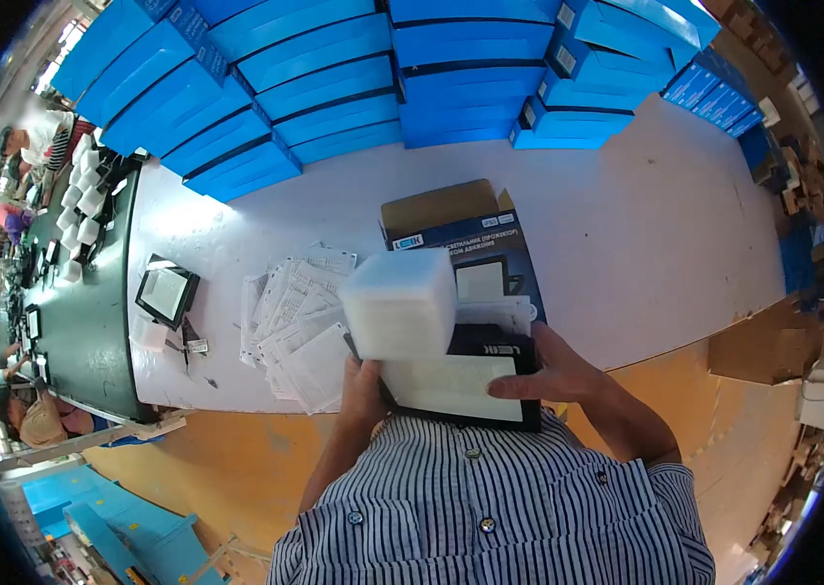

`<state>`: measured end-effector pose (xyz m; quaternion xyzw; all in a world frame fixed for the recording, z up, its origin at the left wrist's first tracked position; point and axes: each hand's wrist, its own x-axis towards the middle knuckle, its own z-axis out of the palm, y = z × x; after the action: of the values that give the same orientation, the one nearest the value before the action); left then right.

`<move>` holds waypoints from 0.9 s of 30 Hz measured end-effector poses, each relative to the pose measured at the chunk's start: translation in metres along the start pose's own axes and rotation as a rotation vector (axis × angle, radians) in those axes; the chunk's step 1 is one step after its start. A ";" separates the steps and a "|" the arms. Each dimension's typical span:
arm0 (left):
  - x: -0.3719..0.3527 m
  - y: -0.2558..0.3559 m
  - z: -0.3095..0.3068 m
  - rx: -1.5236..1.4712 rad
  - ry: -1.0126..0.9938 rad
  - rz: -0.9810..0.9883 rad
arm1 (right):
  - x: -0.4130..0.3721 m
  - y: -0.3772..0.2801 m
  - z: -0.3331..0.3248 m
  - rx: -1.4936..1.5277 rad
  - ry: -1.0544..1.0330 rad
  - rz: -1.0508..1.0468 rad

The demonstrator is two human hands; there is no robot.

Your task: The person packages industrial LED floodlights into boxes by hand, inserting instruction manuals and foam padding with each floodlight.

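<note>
Close to my body I hold a black floodlight (pixel 451 385) with a pale front panel. My left hand (pixel 361 392) is closed on its left edge. On the right side, my right hand (pixel 560 370) grips the frame, thumb lying over the panel. A white foam block (pixel 397 304) stands at the floodlight's upper edge, hiding part of it. Just beyond lies a dark printed box (pixel 470 234) with its brown flap raised, partly covered by the foam. A clear plastic bag (pixel 500 312) shows between the box and the floodlight.
Loose printed leaflets (pixel 300 312) spread to the left. Another floodlight (pixel 167 291) lies farther left beside a small foam piece (pixel 148 335). Blue boxes (pixel 324 88) are stacked along the back. A dark green conveyor (pixel 90 331) runs at the left, with people beside it.
</note>
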<state>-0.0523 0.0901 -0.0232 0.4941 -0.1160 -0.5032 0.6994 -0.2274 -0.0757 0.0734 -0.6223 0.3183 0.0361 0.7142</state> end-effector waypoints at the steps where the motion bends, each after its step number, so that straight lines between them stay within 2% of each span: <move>1: 0.000 0.003 0.004 0.018 -0.040 0.045 | -0.004 0.003 -0.004 -0.018 -0.016 0.014; 2: -0.001 0.004 0.006 0.036 -0.079 0.089 | -0.005 0.009 -0.009 0.017 -0.042 -0.032; 4: 0.000 -0.001 0.003 0.123 -0.028 -0.003 | -0.004 0.029 -0.019 0.085 -0.095 -0.130; 7: -0.003 0.000 0.008 0.118 0.076 -0.135 | 0.008 0.045 -0.043 0.251 -0.325 -0.134; 8: -0.004 0.001 0.009 0.094 0.114 -0.177 | 0.008 0.032 -0.042 0.145 -0.247 -0.052; 10: -0.004 -0.016 -0.006 0.224 0.057 -0.093 | 0.003 -0.005 -0.030 -0.068 -0.090 0.111; 13: -0.004 -0.023 -0.020 0.425 -0.006 -0.091 | 0.005 -0.002 -0.019 -0.029 -0.084 0.030; 16: 0.000 -0.042 -0.030 0.425 0.000 0.008 | 0.012 0.019 -0.009 -0.047 0.032 -0.376; 18: 0.000 -0.042 -0.031 0.284 0.048 -0.017 | 0.012 0.018 -0.013 -0.088 -0.007 -0.298; 20: 0.000 -0.035 -0.030 0.058 0.122 -0.183 | 0.013 0.016 -0.016 -0.123 -0.018 -0.299; 22: 0.002 -0.034 -0.030 0.081 0.045 -0.140 | 0.013 0.014 -0.016 -0.150 -0.006 -0.380; 27: 0.000 -0.022 -0.019 0.245 0.034 -0.112 | 0.008 0.022 -0.015 -0.098 -0.050 -0.167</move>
<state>-0.0528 0.1010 -0.0497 0.5899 -0.1372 -0.5151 0.6065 -0.2370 -0.0877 0.0495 -0.6800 0.2452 0.0075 0.6910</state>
